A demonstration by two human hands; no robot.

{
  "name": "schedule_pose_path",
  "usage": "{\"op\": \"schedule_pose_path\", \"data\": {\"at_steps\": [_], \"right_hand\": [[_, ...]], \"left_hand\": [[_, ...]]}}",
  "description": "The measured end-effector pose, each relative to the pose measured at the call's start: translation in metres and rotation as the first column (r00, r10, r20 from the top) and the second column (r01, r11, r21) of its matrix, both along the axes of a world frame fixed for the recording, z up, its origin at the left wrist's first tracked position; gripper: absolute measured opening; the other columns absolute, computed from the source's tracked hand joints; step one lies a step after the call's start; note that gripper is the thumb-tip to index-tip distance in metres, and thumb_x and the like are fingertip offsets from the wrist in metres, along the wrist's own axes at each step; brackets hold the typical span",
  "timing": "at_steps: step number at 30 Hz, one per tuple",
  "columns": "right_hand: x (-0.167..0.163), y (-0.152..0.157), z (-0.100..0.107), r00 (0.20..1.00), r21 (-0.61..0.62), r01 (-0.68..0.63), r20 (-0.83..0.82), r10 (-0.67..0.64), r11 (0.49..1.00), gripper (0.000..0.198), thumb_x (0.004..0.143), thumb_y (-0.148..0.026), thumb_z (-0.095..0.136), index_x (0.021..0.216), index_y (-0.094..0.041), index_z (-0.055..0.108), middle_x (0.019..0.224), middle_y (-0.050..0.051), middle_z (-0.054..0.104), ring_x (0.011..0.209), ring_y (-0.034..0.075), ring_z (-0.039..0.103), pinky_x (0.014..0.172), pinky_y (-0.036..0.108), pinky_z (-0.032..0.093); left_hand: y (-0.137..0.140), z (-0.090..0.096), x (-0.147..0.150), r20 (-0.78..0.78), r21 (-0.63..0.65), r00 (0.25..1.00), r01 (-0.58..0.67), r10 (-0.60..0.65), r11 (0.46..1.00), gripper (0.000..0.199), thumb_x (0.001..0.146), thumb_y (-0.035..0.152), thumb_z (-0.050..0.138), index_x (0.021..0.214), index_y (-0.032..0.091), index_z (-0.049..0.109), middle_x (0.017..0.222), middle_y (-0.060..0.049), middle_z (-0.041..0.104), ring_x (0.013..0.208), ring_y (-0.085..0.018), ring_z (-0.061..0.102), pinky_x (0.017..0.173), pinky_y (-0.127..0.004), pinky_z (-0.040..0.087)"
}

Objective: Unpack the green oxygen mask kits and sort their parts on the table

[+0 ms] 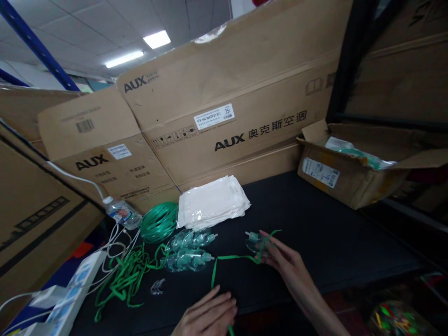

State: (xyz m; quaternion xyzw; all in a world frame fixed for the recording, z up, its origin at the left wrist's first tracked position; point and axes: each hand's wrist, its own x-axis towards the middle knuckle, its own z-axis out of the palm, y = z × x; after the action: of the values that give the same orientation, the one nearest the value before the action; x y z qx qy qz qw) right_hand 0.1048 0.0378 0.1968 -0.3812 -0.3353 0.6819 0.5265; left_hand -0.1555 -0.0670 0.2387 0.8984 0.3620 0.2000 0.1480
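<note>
My right hand (285,259) grips a clear green-tinted oxygen mask (254,243) above the black tabletop, its connector pointing left. From that mask a green elastic strap (234,257) runs left and then down to my left hand (210,315). The fingers of my left hand are closed together around the strap, whose tail shows below them. Two rows of similar masks (189,259) lie nested left of centre. A tangle of green straps (124,275) spreads farther left, with a few small clear curved pieces (157,286) beside it.
Behind the masks sit a coil of green tubing (159,223) and a stack of white plastic bags (212,203). A water bottle (124,213), cables and a power strip (75,289) line the left. An open carton (336,172) stands at right; large cardboard panels (245,107) wall the back.
</note>
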Motion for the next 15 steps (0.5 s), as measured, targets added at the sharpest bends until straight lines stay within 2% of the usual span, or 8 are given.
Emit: {"op": "schedule_pose_path", "data": {"at_steps": [2, 3, 4, 5, 7, 9, 12, 15], "right_hand": [[0.0, 0.0, 0.001, 1.0, -0.008, 0.002, -0.009, -0.002, 1.0, 0.056, 0.081, -0.051, 0.083, 0.127, -0.021, 0.074, 0.101, 0.009, 0.081, 0.081, 0.024, 0.076, 0.079, 0.04, 0.062], [0.0, 0.0, 0.001, 1.0, -0.01, 0.0, -0.011, 0.0, 1.0, 0.057, 0.079, -0.052, 0.083, 0.126, -0.02, 0.075, 0.099, 0.009, 0.081, 0.08, 0.023, 0.076, 0.076, 0.039, 0.063], [-0.001, 0.001, 0.001, 1.0, -0.011, -0.005, -0.012, 0.005, 1.0, 0.057, 0.078, -0.052, 0.084, 0.124, -0.02, 0.076, 0.097, 0.009, 0.081, 0.079, 0.024, 0.076, 0.075, 0.039, 0.063], [-0.001, 0.001, 0.002, 1.0, -0.012, -0.01, -0.015, 0.01, 1.0, 0.057, 0.077, -0.053, 0.085, 0.122, -0.019, 0.076, 0.095, 0.01, 0.081, 0.079, 0.024, 0.076, 0.075, 0.039, 0.063], [-0.001, 0.0, 0.003, 1.0, -0.016, -0.013, -0.023, 0.013, 1.0, 0.057, 0.075, -0.053, 0.086, 0.118, -0.017, 0.078, 0.092, 0.01, 0.081, 0.078, 0.025, 0.077, 0.079, 0.043, 0.063], [0.0, -0.001, 0.004, 0.999, -0.017, -0.011, -0.036, 0.01, 1.0, 0.055, 0.073, -0.052, 0.087, 0.115, -0.017, 0.078, 0.09, 0.01, 0.081, 0.08, 0.026, 0.077, 0.084, 0.048, 0.061], [-0.001, -0.002, 0.006, 0.998, -0.002, -0.008, -0.065, 0.008, 1.0, 0.053, 0.072, -0.049, 0.089, 0.114, -0.018, 0.079, 0.095, 0.01, 0.081, 0.086, 0.027, 0.077, 0.091, 0.051, 0.059], [-0.001, -0.002, 0.009, 0.996, 0.02, -0.012, -0.087, 0.014, 1.0, 0.056, 0.07, -0.046, 0.091, 0.118, -0.02, 0.077, 0.102, 0.009, 0.081, 0.09, 0.028, 0.077, 0.094, 0.052, 0.058]], "left_hand": [[0.016, 0.005, 0.03, 0.158, -0.018, 0.959, -0.234, 0.233, 0.972, 0.043, 0.101, 0.015, 0.052, 0.142, 0.024, 0.063, 0.114, -0.007, 0.081, 0.108, -0.023, 0.076, 0.113, -0.044, 0.049], [0.026, 0.01, 0.045, 0.225, -0.073, 0.886, -0.399, 0.405, 0.914, 0.039, 0.101, 0.019, 0.051, 0.135, 0.023, 0.069, 0.108, -0.008, 0.081, 0.103, -0.023, 0.077, 0.107, -0.041, 0.054], [0.038, 0.015, 0.059, 0.247, -0.169, 0.807, -0.51, 0.537, 0.843, 0.036, 0.101, 0.022, 0.052, 0.13, 0.022, 0.072, 0.101, -0.007, 0.082, 0.096, -0.022, 0.078, 0.097, -0.037, 0.059], [0.05, 0.019, 0.07, 0.241, -0.286, 0.76, -0.539, 0.604, 0.792, 0.035, 0.1, 0.025, 0.052, 0.128, 0.021, 0.073, 0.087, -0.005, 0.08, 0.08, -0.02, 0.076, 0.083, -0.031, 0.062], [0.071, 0.026, 0.085, 0.244, -0.478, 0.713, -0.501, 0.657, 0.721, 0.034, 0.097, 0.03, 0.056, 0.122, 0.017, 0.076, 0.068, 0.0, 0.071, 0.057, -0.014, 0.065, 0.059, -0.023, 0.053], [0.083, 0.027, 0.09, 0.267, -0.617, 0.709, -0.394, 0.652, 0.681, 0.034, 0.09, 0.035, 0.064, 0.115, 0.014, 0.078, 0.062, 0.003, 0.064, 0.05, -0.011, 0.054, 0.051, -0.021, 0.042], [0.087, 0.024, 0.089, 0.304, -0.722, 0.712, -0.261, 0.633, 0.641, 0.038, 0.082, 0.041, 0.074, 0.108, 0.013, 0.079, 0.067, 0.001, 0.066, 0.059, -0.012, 0.056, 0.057, -0.022, 0.04], [0.085, 0.023, 0.085, 0.317, -0.729, 0.711, -0.241, 0.628, 0.641, 0.041, 0.085, 0.048, 0.072, 0.104, 0.013, 0.08, 0.072, -0.003, 0.072, 0.067, -0.016, 0.061, 0.064, -0.024, 0.043]]}}
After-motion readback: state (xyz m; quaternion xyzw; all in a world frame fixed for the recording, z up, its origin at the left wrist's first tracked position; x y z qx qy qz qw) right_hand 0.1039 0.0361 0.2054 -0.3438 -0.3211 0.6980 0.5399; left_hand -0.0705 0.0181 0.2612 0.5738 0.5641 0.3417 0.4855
